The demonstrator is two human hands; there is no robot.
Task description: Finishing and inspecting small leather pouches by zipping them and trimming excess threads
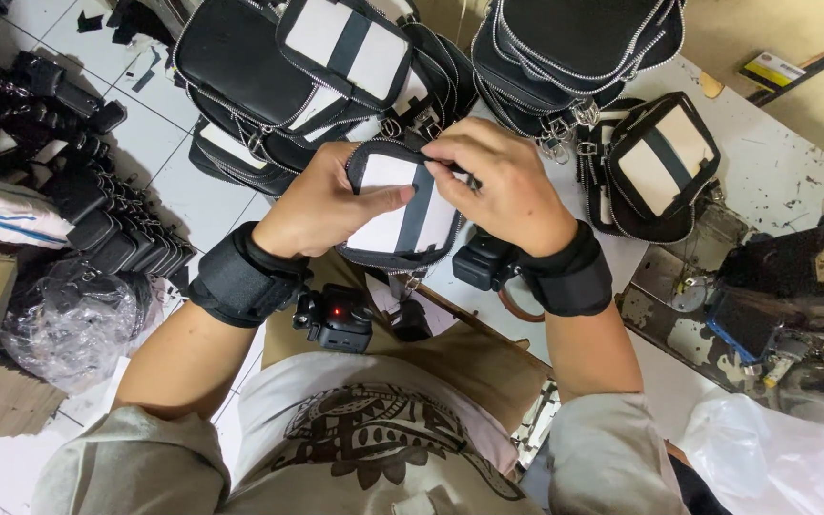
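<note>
Bag workshop — stacked black zip pouches, worn worktable

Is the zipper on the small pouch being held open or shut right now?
Cannot tell. The left hand and right hand cover much of the black-and-white pouch; its zipper track shows along the edge, but whether the teeth are closed is unclear.

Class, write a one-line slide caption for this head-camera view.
Both hands, left and right, hold a small black-and-white pouch above a table stacked with similar bags.
</note>
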